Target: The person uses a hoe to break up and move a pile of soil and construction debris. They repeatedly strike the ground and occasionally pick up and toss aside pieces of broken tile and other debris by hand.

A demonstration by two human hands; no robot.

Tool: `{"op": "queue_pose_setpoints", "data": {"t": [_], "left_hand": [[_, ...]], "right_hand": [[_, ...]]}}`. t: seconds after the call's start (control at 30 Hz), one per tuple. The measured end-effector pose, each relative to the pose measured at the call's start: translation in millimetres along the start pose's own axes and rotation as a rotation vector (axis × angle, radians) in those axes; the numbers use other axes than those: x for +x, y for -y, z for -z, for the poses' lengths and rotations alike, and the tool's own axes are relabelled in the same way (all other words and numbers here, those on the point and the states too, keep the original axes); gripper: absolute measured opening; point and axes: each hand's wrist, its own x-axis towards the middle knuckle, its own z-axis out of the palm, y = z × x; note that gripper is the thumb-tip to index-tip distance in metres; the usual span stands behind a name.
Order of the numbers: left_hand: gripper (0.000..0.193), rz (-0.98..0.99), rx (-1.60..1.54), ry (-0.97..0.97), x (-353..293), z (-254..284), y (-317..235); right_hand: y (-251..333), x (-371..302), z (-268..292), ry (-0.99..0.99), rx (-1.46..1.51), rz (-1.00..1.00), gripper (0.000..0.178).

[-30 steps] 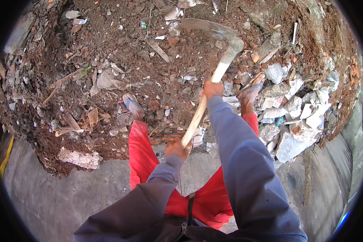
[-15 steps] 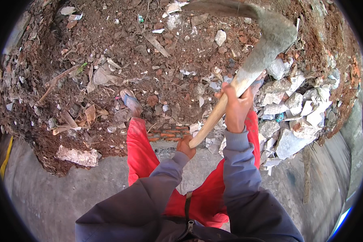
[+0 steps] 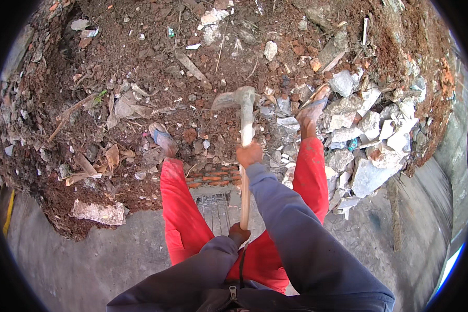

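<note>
The left hand [image 3: 239, 234] grips the near end of the hoe [image 3: 245, 200], which reaches out between the legs [image 3: 183, 210]. Left of the hoe are bricks [image 3: 213, 177]; the right hand [image 3: 250, 154] clasps it higher. Rubble [image 3: 369, 125] lies right of the hoe, dirt [image 3: 156, 57] beyond.

So half a second ago the hoe [image 3: 246, 133] was swung way up toward the camera, its blade [image 3: 226, 101] looking huge at the top right. Now it's dropped to around the rubble between the feet and looks way smaller. The handle's gone from slanted to nearly straight up and down in view. Right grip [image 3: 249, 154] came left, forearm angling inward, and left grip [image 3: 239, 234] slid back in front of the red trousers [image 3: 184, 216].
</note>
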Motion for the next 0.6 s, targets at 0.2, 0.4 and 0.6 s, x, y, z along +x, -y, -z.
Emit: {"op": "queue_pose_setpoints", "data": {"t": [0.2,0.4,0.6], "left_hand": [[0.022,-0.270,0.062,-0.336,15.8,-16.8,46.7],[0.023,-0.739,-0.108,-0.533,83.5,118.8,-200.2],[0.035,-0.501,-0.010,-0.465,50.5,87.4,-160.8]], "right_hand": [[-42.0,-64.7,33.5,-0.188,0.616,0.025,0.033],[137.6,44.8,186.5,-0.588,0.717,0.530,0.017],[139.5,92.5,131.6,-0.461,0.104,0.116,0.042]]}}
